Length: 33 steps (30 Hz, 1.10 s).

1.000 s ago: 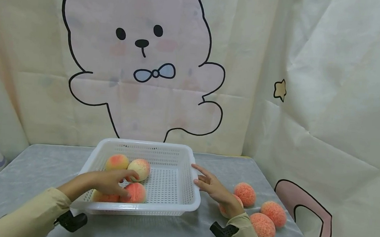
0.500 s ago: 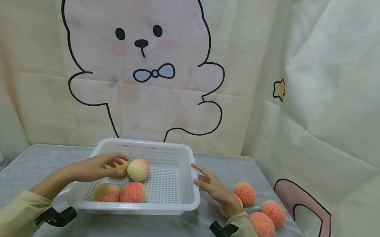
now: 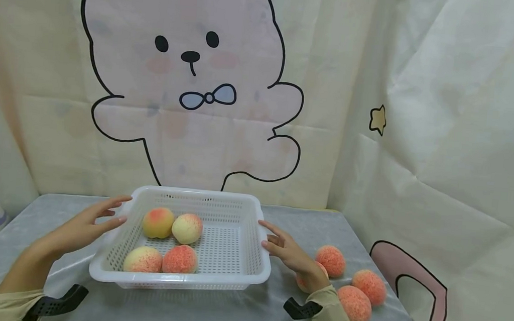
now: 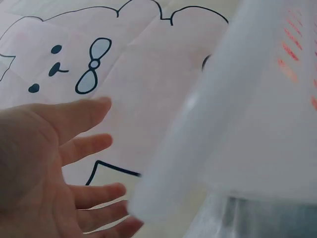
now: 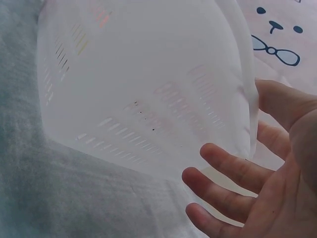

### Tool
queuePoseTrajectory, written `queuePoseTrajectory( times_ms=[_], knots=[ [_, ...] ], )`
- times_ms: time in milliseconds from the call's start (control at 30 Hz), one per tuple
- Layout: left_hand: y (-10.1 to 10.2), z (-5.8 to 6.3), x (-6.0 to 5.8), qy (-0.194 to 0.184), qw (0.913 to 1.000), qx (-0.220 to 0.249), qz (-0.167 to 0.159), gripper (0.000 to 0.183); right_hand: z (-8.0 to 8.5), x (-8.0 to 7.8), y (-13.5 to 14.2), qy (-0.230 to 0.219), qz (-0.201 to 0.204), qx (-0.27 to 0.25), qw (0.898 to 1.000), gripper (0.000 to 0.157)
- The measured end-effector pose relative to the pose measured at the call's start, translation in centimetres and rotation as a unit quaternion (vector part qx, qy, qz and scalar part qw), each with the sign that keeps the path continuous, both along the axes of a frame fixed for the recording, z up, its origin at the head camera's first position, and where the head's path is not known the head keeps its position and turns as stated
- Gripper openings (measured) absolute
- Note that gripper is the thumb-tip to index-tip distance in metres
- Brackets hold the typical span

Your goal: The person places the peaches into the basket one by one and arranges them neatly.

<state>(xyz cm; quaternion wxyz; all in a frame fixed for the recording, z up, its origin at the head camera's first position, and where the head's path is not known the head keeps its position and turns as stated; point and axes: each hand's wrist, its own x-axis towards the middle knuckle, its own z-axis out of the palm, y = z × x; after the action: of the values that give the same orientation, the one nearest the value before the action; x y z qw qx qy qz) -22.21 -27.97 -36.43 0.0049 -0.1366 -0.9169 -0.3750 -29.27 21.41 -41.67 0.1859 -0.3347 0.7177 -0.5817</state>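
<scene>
A white perforated plastic basket (image 3: 225,281) stands on the table, holding several peaches. At its back left lie a yellow-orange peach (image 3: 158,223) and a pale peach (image 3: 187,228); in front are a speckled peach (image 3: 143,260) and a redder peach (image 3: 180,259). Beside the left rim, my left hand (image 3: 80,228) has its fingers spread and holds nothing. The left wrist view shows that hand's (image 4: 54,168) thumb apart from the rim. My right hand (image 3: 289,251) touches the right rim with thumb and index fingertips. In the right wrist view its other fingers (image 5: 230,168) extend below the rim.
On the grey-covered table (image 3: 190,316), several coral-coloured round fruits lie right of the basket, among them a back one (image 3: 330,260), a right one (image 3: 369,287) and a front one (image 3: 354,306). One is partly hidden by my right wrist. A printed cloth (image 3: 312,150) hangs behind.
My left hand has come off the peaches, passed over the back-left one and moved out to the left rim. The front-left peach now shows a paler side. My right hand stays put.
</scene>
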Motion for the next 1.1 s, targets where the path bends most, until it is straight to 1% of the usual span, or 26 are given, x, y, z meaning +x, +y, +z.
queuePoseTrajectory(
  times_ms=[67, 133, 200, 300, 367, 433, 667, 800, 1000, 1100],
  knots=[
    [-0.1, -0.2, 0.1, -0.002, 0.9999, 0.009, 0.004, 0.064, 0.1, 0.0, 0.1, 0.003, 0.0, 0.001, 1.0, 0.068],
    [-0.3, -0.5, 0.1, -0.017, 0.9997, 0.016, 0.003, 0.064, 0.1, 0.0, 0.1, 0.007, -0.001, 0.005, 1.0, 0.068],
    [-0.5, -0.9, 0.1, -0.039, 0.9988, 0.025, -0.014, 0.064, 0.1, 0.0, 0.1, 0.011, -0.004, 0.009, 1.0, 0.068],
    [-0.7, -1.2, 0.0, -0.085, 0.9948, 0.042, -0.038, 0.065, 0.1, 0.0, 0.2, 0.016, -0.009, 0.012, 1.0, 0.068],
    [-0.7, -1.4, -0.1, -0.103, 0.9919, 0.054, -0.051, 0.066, 0.1, 0.0, 0.3, 0.015, -0.013, 0.014, 1.0, 0.067],
    [-0.8, -1.4, -0.1, -0.115, 0.9899, 0.064, -0.052, 0.067, 0.1, 0.0, 0.2, 0.013, -0.015, 0.016, 1.0, 0.067],
    [-1.1, -1.5, -0.2, -0.132, 0.9871, 0.081, -0.041, 0.072, 0.3, 0.4, 0.1, 0.019, -0.018, 0.022, 0.999, 0.067],
    [-1.1, -1.5, -0.3, -0.135, 0.9868, 0.082, -0.036, 0.073, 0.7, 0.6, 0.1, 0.037, -0.023, 0.031, 0.999, 0.067],
    [-1.0, -1.5, -0.3, -0.134, 0.9869, 0.083, -0.033, 0.072, 0.9, 0.8, 0.0, 0.065, -0.043, 0.048, 0.996, 0.065],
    [-1.1, -1.6, -0.3, -0.135, 0.987, 0.081, -0.031, 0.072, 1.1, 0.9, 0.0, 0.08, -0.052, 0.069, 0.993, 0.064]
  ],
)
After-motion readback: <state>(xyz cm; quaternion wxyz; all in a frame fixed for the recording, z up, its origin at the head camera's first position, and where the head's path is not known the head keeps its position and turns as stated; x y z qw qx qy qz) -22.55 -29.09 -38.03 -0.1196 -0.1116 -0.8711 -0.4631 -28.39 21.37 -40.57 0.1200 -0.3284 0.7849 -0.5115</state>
